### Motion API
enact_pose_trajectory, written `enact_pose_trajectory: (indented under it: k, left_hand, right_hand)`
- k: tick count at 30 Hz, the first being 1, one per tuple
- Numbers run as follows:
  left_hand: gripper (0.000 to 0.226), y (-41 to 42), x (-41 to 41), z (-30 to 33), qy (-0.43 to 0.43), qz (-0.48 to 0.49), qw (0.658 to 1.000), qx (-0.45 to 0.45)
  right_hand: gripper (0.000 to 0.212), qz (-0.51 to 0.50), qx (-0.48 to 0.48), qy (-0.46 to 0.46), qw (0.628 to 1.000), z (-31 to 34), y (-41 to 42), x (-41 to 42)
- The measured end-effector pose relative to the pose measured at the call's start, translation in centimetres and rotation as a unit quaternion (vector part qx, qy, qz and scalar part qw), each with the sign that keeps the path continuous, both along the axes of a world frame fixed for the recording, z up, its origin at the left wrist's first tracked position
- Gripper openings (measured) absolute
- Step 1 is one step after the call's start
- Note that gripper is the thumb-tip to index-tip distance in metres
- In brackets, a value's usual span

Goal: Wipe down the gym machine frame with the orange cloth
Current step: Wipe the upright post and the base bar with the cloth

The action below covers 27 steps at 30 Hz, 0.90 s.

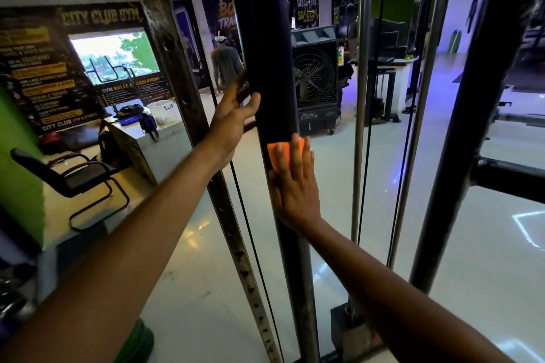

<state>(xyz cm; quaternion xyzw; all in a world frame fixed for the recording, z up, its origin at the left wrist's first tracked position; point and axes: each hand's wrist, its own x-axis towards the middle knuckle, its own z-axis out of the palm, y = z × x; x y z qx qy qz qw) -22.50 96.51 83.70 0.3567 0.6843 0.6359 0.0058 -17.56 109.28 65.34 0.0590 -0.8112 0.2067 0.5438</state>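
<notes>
both of my forearms reached out from the bottom of the view toward the black upright post [265, 38] of the gym machine frame. my right hand [295, 186] lay flat against the post, fingers straight and close together, pressing the orange cloth [280, 147] onto its front face; the cloth showed only above and between my fingertips. my left hand [233, 121] was higher up on the post's left side, thumb laid against its front and fingers curled round behind it, so i had hold of the post itself.

just left of the post ran a worn, perforated steel bar [206, 156] with a thin black cable [250, 230] beside it. to the right stood two chrome guide rods [361, 127], and beyond them another black upright [472, 127] with a crossbar.

behind the frame stood a large black air cooler [317, 79] on the pale glossy floor [472, 244]. farther left a person [225, 63] stood with their back to me, near a desk [141, 132] and a black chair [73, 177], under a wall of gym rules posters [44, 74].
</notes>
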Motion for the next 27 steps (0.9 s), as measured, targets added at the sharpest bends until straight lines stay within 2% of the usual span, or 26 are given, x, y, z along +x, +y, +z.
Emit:
enact_pose_trajectory:
  k: [3,5,7,11,13,16,18,20,24,27]
  left_hand:
    - [0.046,0.0,-0.7,-0.6,-0.029,0.005,1.000,0.007]
    - [0.045,-0.1,-1.3,-0.8,-0.049,0.014,0.999,0.013]
    - [0.046,-0.1,-1.5,-1.0,-0.049,0.013,0.999,0.011]
    - [0.050,-0.1,-1.2,-2.2,-0.035,0.010,0.999,-0.010]
    - [0.049,0.0,-1.0,-2.8,-0.043,0.015,0.999,-0.023]
    - [0.048,0.1,-1.0,-2.9,-0.049,0.019,0.998,-0.039]
    - [0.047,0.2,-0.9,-2.8,-0.045,0.024,0.998,-0.044]
    - [0.046,0.4,-0.6,-3.2,-0.042,0.032,0.998,-0.043]
    - [0.047,0.7,-0.3,-4.9,-0.051,0.050,0.997,-0.038]
    - [0.049,0.7,0.0,-5.7,-0.055,0.056,0.996,-0.041]
  right_hand:
    - [0.066,0.011,-0.042,0.055,0.998,7.4,-0.1,-1.4]
    - [0.064,0.018,-0.051,0.065,0.996,9.0,0.0,-2.0]
    - [0.066,0.026,-0.029,0.056,0.998,5.3,0.2,-1.4]
    - [0.090,0.027,-0.028,-0.037,0.999,-7.3,-0.2,1.5]
    - [0.088,0.032,-0.024,-0.037,0.999,-6.6,0.2,1.1]
    - [0.073,0.030,-0.014,0.026,0.999,1.2,0.9,-1.0]
    - [0.068,0.035,-0.025,0.047,0.998,4.3,1.0,-1.9]
    - [0.073,0.041,-0.031,0.035,0.998,2.1,0.9,-1.4]
    - [0.092,0.049,0.013,-0.054,0.997,-8.1,1.1,1.1]
    - [0.092,0.065,0.006,-0.047,0.997,-6.9,1.3,0.7]
